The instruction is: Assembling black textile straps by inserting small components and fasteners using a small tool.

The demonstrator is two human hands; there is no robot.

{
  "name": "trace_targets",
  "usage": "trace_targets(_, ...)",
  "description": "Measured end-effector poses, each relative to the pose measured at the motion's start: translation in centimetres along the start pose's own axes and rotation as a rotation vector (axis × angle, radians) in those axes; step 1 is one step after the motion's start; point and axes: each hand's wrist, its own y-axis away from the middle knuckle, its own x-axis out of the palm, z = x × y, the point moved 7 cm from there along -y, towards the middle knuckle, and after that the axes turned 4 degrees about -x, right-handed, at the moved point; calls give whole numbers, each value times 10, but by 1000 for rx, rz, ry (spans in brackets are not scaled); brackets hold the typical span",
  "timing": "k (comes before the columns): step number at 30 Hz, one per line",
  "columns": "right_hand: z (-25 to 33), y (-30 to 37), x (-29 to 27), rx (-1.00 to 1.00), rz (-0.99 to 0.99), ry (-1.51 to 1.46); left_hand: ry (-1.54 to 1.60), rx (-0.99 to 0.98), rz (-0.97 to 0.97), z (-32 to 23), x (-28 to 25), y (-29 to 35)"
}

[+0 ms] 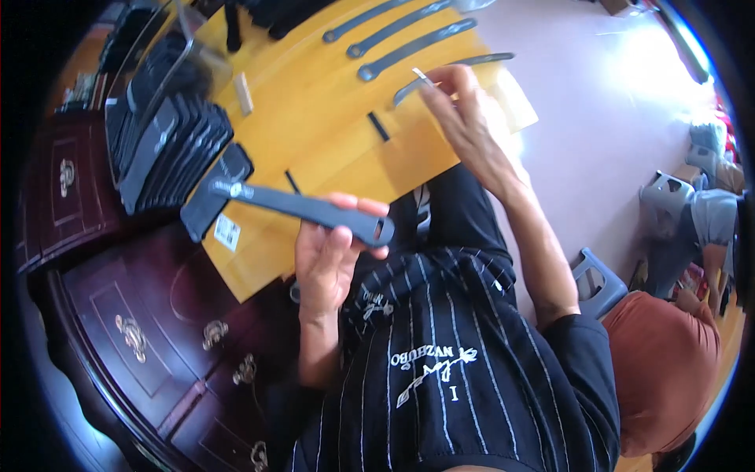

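My left hand [324,263] grips a dark grey handle [307,207] near its holed end, thumb on top. The handle's other end lies over a wide, flat black head [220,185]; whether the two are joined I cannot tell. Above the right side of the table, my right hand [464,110] is closed in a pinch on a small, thin whitish piece [422,76]. A curved dark handle [484,59] lies just beyond those fingers. Several similar handles [417,49] rest in a row farther off.
A yellow board tabletop [330,149] carries two short black strips [378,126] and a small wooden block [243,94]. Stacked black pieces [177,153] stand at the left, beside dark red drawers [126,315]. A grey stool [599,283] and a person in a brown top [664,362] are at right.
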Motion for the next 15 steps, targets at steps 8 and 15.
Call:
trace_targets(8, 54, 74, 5, 44, 297, -310, 23, 119, -50, -3, -7, -12)
trace_targets(15, 70, 85, 13, -91, 294, -333, -253, 280, -160, -8, -5, -13)
